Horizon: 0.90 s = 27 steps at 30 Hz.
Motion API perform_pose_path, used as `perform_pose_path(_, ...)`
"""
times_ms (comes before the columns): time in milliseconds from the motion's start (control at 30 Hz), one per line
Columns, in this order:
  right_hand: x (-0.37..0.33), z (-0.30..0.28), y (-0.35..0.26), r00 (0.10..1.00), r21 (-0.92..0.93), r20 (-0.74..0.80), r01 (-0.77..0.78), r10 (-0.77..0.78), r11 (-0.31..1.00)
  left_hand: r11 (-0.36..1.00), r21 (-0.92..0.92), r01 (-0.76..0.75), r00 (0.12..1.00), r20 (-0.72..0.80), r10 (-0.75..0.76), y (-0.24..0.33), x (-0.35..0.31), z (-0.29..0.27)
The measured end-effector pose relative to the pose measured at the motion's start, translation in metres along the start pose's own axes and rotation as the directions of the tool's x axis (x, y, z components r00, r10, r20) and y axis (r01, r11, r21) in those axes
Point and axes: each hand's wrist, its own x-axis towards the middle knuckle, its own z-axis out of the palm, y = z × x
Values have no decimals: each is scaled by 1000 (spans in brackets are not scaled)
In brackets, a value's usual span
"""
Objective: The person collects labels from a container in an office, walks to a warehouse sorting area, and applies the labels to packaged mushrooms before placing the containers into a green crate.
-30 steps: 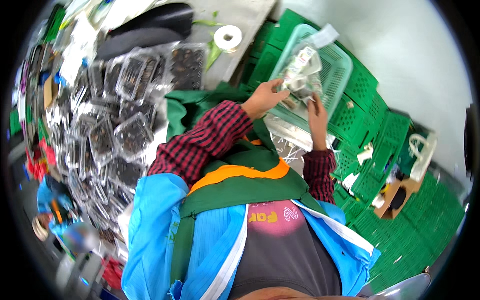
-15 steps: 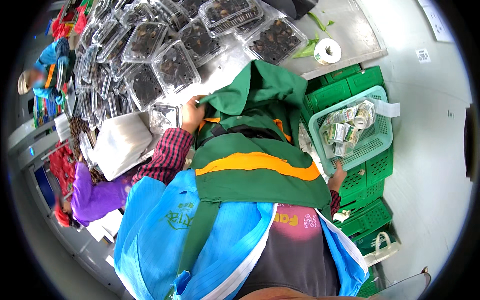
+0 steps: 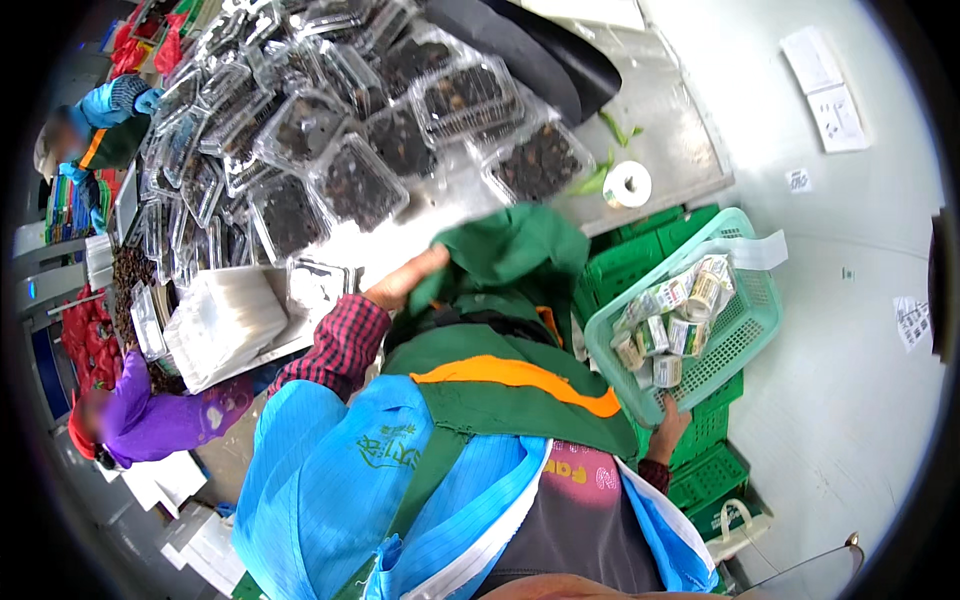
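Metal table (image 3: 655, 85); left fingers (image 3: 430, 263) at apron (image 3: 512, 245), grip unclear; right fingers (image 3: 670, 418), half-hidden, clasped on basket (image 3: 757, 290)

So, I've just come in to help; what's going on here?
The person's right hand holds the near end of a light green basket, with rolls inside, above green crates. Their left hand touches the green apron cloth beside the metal table, where clear plastic boxes are heaped. Two co-workers are off to the left.

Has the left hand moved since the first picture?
Yes: relative to the white roll, the left hand moved left, from basket to green cloth.
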Motion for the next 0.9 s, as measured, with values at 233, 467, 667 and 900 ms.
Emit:
perform_pose_path(233, 23, 88, -146, 936, -77, 271, 252, -223, 965, 683, 723, -106, 990, 14, 139, -12, 4, -2)
perform_pose_path(467, 82, 304, -327, 471, 41, 748, 670, -467, 741, 890, 424, -167, 979, -32, 199, -24, -20, -41)
perform_pose_path(667, 149, 567, -443, 437, 34, 848, 519, -299, 854, 948, 318, 8, 982, -180, 52, 3, -38, -48)
perform_pose_path(900, 194, 808, -495, 456, 46, 825, 537, -335, 843, 987, 161, -17, 995, -98, 33, -14, -15, -69)
